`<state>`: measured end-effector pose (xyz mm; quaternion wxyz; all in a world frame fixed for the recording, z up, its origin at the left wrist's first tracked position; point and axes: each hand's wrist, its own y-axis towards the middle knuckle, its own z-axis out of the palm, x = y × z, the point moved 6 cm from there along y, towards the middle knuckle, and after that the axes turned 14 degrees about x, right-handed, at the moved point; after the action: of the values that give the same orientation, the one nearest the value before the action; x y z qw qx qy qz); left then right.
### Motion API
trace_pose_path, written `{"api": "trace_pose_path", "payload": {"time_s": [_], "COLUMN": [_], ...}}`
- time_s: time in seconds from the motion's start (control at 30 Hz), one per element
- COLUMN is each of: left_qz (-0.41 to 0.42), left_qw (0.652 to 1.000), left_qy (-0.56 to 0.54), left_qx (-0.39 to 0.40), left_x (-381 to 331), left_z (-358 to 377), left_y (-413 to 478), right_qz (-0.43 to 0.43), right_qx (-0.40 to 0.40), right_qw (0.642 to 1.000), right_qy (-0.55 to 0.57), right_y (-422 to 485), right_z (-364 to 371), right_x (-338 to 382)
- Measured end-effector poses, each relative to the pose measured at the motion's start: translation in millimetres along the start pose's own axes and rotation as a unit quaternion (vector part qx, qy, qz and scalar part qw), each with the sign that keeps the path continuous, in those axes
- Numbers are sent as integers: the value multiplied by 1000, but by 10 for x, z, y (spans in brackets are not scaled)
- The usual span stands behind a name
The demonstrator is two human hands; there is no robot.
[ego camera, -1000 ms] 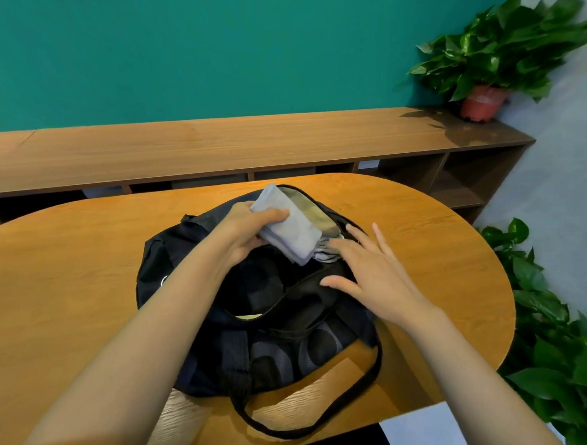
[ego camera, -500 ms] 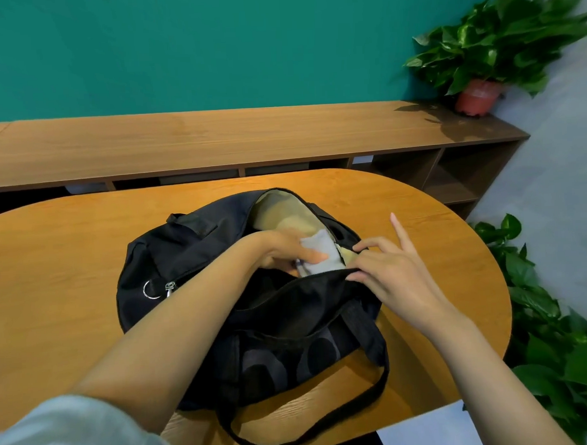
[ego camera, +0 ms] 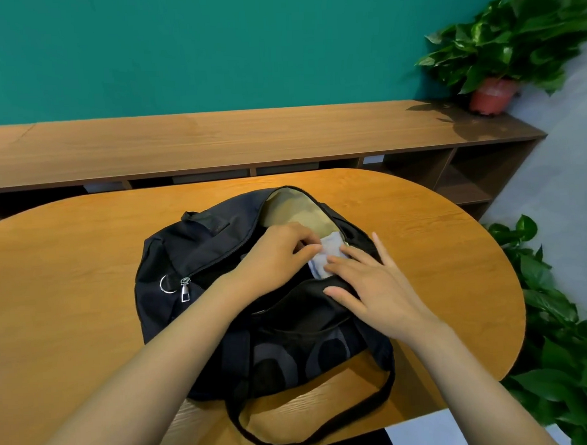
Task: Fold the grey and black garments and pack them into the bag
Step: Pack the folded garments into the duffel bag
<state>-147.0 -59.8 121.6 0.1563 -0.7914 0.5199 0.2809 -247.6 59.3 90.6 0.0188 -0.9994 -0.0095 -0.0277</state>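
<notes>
We see a black bag lying in the middle of the rounded wooden worktop. Its top is unzipped, and a tan lining shows at the bag's 12 o'clock side. A folded grey garment sits in the opening, partly inside, just below the lining.

The left hand reaches in from 7 o'clock. Its fingers are curled and pinch the left edge of the grey garment. The right hand comes in from 5 o'clock. Its fingers are straight and lie flat on the right side of the garment, and its thumb rests on the near rim of the bag. This hand grips nothing; it only presses.

A silver ring and a zipper pull hang at the bag's 9 o'clock end. A black strap loops out at the bag's 6 o'clock side.

Behind the worktop, at 12 o'clock, a long low wooden shelf runs along a green wall. A leafy plant in a red pot stands on the shelf at 2 o'clock. More green leaves grow at 4 o'clock.
</notes>
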Motion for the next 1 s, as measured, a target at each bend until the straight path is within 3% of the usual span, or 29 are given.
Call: {"api": "trace_pose_path", "payload": {"time_s": [0.17,0.3,0.37,0.43,0.5,0.53,0.6,0.67,0.7,0.8,0.87,1.0], "left_qz": [118,152,167,189,236,255,247,164,123,74,64,58], "left_qw": [981,955,929,876,851,858,912,974,986,985,981,974], "left_qy": [33,38,193,362,407,391,287,135,92,107,131,175], "left_qx": [152,253,267,258,233,217,156,79,64,112,131,133], "left_x": [-23,-13,28,67,36,0,-34,26,66,88,61,83], "left_z": [284,459,547,637,670,640,473,260,221,325,385,384], "left_y": [-69,-49,-60,-78,-116,-130,-82,14,52,95,93,84], "right_qz": [-12,-27,-40,-52,-54,-50,-38,-18,8,155,223,234], "right_qx": [-53,-137,-173,-200,-209,-207,-198,-192,-187,-154,-100,-1], "right_qw": [998,990,984,978,975,976,976,974,971,946,948,954], "right_qy": [11,17,12,26,44,55,88,122,147,241,203,186], "right_y": [-126,-334,-420,-478,-494,-487,-448,-375,-324,-106,112,578], "right_z": [-64,-249,-299,-296,-250,-234,-241,-295,-322,-359,-356,-284], "right_x": [-44,-171,-174,-161,-154,-159,-186,-215,-247,-449,-543,-553]}}
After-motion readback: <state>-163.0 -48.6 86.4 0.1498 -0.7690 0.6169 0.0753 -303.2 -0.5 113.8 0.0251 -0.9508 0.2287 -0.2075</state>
